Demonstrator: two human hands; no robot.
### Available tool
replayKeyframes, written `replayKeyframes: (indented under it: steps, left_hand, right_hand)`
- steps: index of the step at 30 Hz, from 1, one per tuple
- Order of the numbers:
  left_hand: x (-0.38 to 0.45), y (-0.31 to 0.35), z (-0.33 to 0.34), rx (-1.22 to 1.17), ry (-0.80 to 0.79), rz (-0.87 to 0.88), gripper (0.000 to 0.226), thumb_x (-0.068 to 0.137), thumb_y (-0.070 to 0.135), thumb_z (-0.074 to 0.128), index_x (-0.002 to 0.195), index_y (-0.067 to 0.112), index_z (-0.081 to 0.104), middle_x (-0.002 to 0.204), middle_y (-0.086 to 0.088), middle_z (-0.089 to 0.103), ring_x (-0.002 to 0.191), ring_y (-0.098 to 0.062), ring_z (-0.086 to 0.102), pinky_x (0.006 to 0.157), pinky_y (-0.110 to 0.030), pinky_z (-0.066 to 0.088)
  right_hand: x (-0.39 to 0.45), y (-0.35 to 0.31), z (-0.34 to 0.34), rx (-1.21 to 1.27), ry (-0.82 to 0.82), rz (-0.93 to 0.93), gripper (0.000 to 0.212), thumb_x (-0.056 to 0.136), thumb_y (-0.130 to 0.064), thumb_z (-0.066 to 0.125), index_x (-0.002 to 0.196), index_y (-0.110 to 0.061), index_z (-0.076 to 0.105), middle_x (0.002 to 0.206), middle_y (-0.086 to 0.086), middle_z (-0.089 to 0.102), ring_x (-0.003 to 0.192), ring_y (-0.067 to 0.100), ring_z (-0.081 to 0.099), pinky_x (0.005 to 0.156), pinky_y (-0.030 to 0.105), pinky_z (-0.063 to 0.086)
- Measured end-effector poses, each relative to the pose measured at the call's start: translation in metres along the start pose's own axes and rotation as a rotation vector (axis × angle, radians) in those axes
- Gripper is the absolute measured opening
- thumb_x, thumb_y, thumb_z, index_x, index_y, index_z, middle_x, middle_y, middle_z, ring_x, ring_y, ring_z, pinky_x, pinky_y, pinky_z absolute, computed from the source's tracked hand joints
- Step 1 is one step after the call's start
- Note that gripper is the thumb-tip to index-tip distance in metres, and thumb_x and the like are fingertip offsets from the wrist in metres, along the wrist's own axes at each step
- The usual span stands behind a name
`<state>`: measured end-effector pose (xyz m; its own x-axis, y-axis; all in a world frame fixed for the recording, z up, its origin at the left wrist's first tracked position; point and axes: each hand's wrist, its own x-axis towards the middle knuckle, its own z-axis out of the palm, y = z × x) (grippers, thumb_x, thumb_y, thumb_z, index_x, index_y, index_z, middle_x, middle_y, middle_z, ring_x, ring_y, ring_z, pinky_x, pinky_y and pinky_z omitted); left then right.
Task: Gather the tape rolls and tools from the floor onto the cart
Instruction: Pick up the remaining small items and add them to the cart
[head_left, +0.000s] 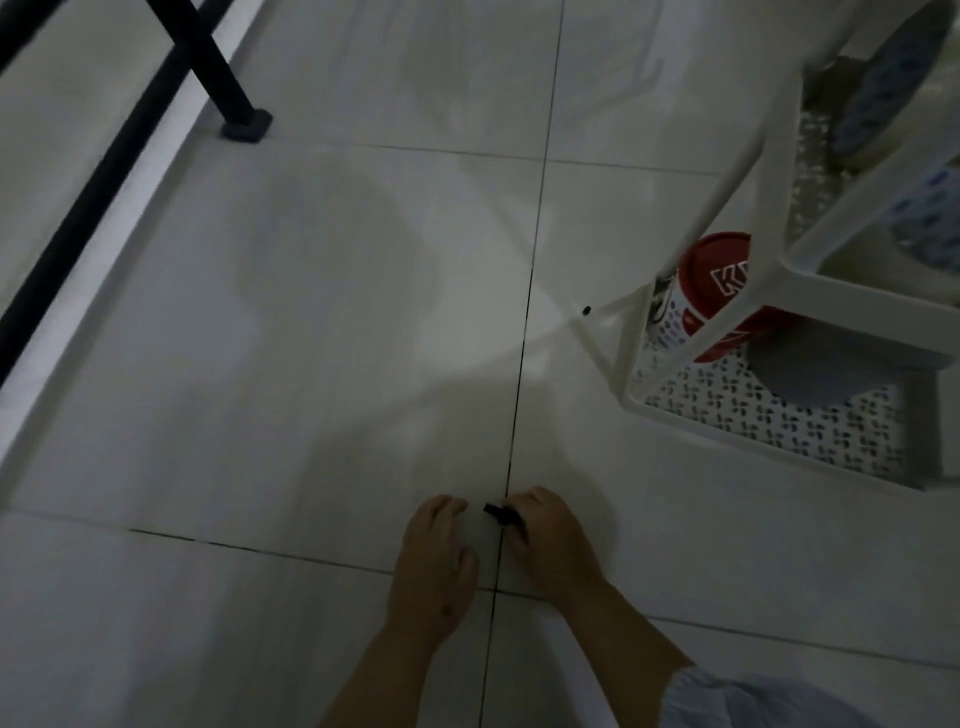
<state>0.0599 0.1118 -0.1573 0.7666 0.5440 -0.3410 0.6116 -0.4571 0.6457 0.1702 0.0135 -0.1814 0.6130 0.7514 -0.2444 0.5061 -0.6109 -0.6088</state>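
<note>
Item: small black object (497, 510), dark and stubby, kind not discernible (possibly a tool part or cap); location: low over the pale glossy tiled floor (322, 291), right over a dark grout line, well apart from the white plastic perforated cart (769, 436) at right. Right hand (545, 540): fingers curled round the object, only its left end protruding; hold appears narrow and partial. Left hand (434, 556): just beside, fingers loosely bent, holding nothing, not touching the object. Cart contents visible: red cylindrical canister with white lettering (714, 291) on the lower tier; blue-patterned items above, blurred. Also present: black metal furniture leg (218, 67) at upper left. Risks, judged: the small piece may slip from a shallow fingertip hold and skid on the smooth tile; dim light and the dark grout line could hide it once dropped; carried to the cart, it might fall through the perforated shelf or lodge beside the canister.
</note>
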Motion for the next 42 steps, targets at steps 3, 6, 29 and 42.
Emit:
replayKeyframes:
  steps: [3, 6, 29, 42]
  left_hand:
    - [0.005, 0.014, 0.003, -0.022, -0.012, 0.016, 0.052, 0.077, 0.024, 0.040, 0.127, 0.007, 0.045, 0.136, -0.012, 0.042, 0.129, -0.026, 0.037, 0.104, -0.017, 0.019]
    - [0.011, 0.033, 0.006, -0.041, -0.011, 0.074, 0.057, 0.077, 0.034, 0.035, 0.126, 0.006, 0.046, 0.135, -0.014, 0.043, 0.128, -0.026, 0.039, 0.105, -0.016, 0.019]
    - [-0.003, 0.306, 0.012, -0.020, 0.094, 0.856, 0.046, 0.081, 0.027, 0.036, 0.120, 0.010, 0.052, 0.129, -0.011, 0.048, 0.120, -0.022, 0.045, 0.097, -0.030, 0.041]
    - [-0.006, 0.356, 0.039, -0.006, 0.158, 0.841, 0.053, 0.075, 0.030, 0.034, 0.122, 0.011, 0.050, 0.131, -0.011, 0.045, 0.123, -0.017, 0.030, 0.102, -0.035, 0.035]
  right_hand:
    - [-0.002, 0.001, -0.011, 0.026, 0.092, 0.002, 0.014, 0.077, -0.008, 0.058, 0.087, -0.003, 0.064, 0.082, 0.018, 0.062, 0.077, 0.034, 0.059, 0.061, 0.031, 0.046]
    - [-0.006, 0.000, -0.036, 0.076, 0.219, 0.020, 0.025, 0.075, -0.023, 0.048, 0.084, -0.006, 0.064, 0.077, 0.013, 0.061, 0.069, 0.026, 0.059, 0.057, 0.024, 0.041]
    - [-0.121, 0.056, -0.317, -0.266, 1.136, 0.104, 0.025, 0.077, -0.014, 0.057, 0.098, -0.003, 0.066, 0.087, 0.018, 0.069, 0.084, 0.033, 0.061, 0.080, 0.031, 0.038]
    - [-0.112, 0.088, -0.353, -0.389, 0.936, 0.080, 0.018, 0.076, -0.015, 0.056, 0.088, -0.010, 0.069, 0.082, 0.010, 0.072, 0.076, 0.033, 0.062, 0.065, 0.036, 0.051]
